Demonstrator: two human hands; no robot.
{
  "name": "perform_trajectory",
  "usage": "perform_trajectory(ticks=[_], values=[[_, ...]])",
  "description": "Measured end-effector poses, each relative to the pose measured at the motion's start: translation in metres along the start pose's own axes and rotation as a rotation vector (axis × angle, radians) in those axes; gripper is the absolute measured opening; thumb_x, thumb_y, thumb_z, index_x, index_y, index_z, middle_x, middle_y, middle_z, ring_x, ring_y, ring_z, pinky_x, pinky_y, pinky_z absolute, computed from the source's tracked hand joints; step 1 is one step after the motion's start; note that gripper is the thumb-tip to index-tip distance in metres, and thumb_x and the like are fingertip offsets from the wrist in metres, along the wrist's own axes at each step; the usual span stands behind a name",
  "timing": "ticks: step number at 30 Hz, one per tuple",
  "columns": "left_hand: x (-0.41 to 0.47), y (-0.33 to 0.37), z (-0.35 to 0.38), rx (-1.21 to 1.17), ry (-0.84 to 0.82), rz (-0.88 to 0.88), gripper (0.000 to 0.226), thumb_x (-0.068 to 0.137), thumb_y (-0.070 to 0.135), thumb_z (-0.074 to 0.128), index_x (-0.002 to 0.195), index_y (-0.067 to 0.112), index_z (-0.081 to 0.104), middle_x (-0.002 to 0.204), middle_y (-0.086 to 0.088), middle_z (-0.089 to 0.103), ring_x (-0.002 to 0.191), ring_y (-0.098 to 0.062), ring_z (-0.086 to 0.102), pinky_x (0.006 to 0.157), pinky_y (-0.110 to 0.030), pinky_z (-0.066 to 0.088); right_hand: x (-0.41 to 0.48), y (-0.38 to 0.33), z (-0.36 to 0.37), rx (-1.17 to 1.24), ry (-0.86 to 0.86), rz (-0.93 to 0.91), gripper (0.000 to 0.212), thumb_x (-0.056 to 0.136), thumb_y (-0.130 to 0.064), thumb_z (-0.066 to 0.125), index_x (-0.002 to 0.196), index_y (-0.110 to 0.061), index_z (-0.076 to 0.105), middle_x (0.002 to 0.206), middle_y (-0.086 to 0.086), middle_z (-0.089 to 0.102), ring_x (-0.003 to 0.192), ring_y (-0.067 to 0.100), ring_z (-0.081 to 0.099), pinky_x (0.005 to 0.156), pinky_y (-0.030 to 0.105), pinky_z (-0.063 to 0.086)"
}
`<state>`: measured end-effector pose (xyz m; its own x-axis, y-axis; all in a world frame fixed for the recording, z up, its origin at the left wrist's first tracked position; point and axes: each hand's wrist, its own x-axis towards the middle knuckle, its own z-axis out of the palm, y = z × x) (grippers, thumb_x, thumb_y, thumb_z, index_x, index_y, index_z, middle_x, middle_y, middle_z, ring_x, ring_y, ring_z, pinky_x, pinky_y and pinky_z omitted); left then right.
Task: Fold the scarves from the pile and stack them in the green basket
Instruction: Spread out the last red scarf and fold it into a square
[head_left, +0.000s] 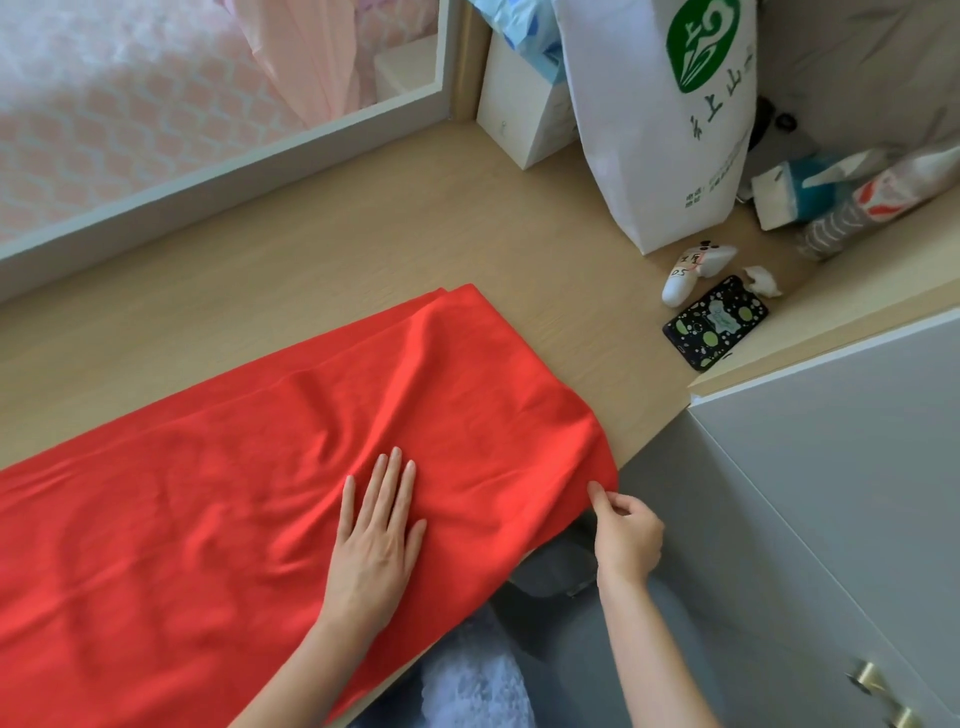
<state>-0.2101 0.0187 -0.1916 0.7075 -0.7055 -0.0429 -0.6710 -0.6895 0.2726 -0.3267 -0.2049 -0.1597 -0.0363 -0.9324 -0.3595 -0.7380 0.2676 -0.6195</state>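
While the red scarf (208, 493) lies spread across the wooden desk (363, 249), two layers showing at its far corner and its near corner hanging off the front edge, the left hand (376, 540) rests flat on it, fingers straight and slightly spread, gripping nothing. Right hand (626, 535) pinches that hanging corner between thumb and forefinger (other fingers curled in). Further back, well apart from the cloth: dark patterned phone (716, 322), white controller (696, 273) just beside it, white paper bag (660, 130) with green logo; grey cabinet (831, 467) at right.
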Motion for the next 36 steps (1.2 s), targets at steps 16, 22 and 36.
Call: perform_trajectory(ticks=[16,22,36], values=[[0.002,-0.001,-0.003,-0.085,0.024,-0.015,0.058,0.100,0.038,0.027,0.149,0.008,0.032,0.158,-0.008,0.023,0.147,-0.020,0.019,0.118,-0.046,0.015,0.033,-0.005,-0.025,-0.098,-0.039,-0.180,0.024,0.086,-0.017,0.068,0.103,-0.010,0.054,0.088,0.003,0.059,0.087,0.027,0.058,0.073,0.036,0.043],[0.031,-0.015,-0.030,-0.237,0.193,-0.113,0.048,0.098,0.025,0.035,0.143,0.010,0.042,0.151,-0.007,0.038,0.139,-0.019,0.034,0.118,-0.041,0.018,0.013,-0.078,0.010,-0.111,-0.163,-0.685,0.011,0.089,-0.008,0.061,0.096,-0.015,0.064,0.090,-0.013,0.051,0.090,0.016,0.052,0.080,0.027,0.043],[0.106,-0.084,-0.052,-0.296,0.312,-0.316,0.044,0.087,0.004,0.065,0.130,0.005,0.055,0.122,-0.014,0.059,0.113,-0.032,0.052,0.103,-0.040,0.035,0.064,-0.225,0.140,-0.359,-0.579,-0.632,0.022,0.087,-0.027,0.066,0.103,-0.012,0.065,0.097,0.002,0.062,0.097,0.018,0.058,0.079,0.024,0.041]])
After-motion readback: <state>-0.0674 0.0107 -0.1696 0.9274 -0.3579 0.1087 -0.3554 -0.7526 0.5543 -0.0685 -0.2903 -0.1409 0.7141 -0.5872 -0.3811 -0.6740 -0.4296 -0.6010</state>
